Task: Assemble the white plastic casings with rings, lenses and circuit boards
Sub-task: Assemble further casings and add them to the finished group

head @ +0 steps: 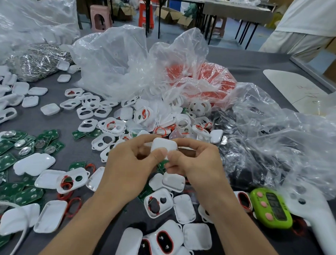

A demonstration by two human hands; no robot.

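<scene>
Casing [163,146], white and rounded, is held up between both your hands over the grey worktop [54,120]. Your left hand [131,164] grips its left side, fingers [142,141] curled over the far edge and thumb pressed on the near face. Your right hand [198,165] pinches its right side the same way, its thumb tip just beside the left thumb. Just under your thumbs a corner of a green circuit board [163,163] shows between the hands; you cannot tell from here which hand holds it. Left of your fingers lie loose boards [3,164] with round metal contacts, and nearer you on that side are open white shells [50,216] and red rings [74,205]. Beyond your fingers white frames [87,112] with cut-outs are heaped against crumpled clear bags [112,63]. Below your wrists lie more casings [175,229] with red-ringed dark ovals. Right of your fingers, toward you, a green timer [271,209] lies on the worktop
</scene>
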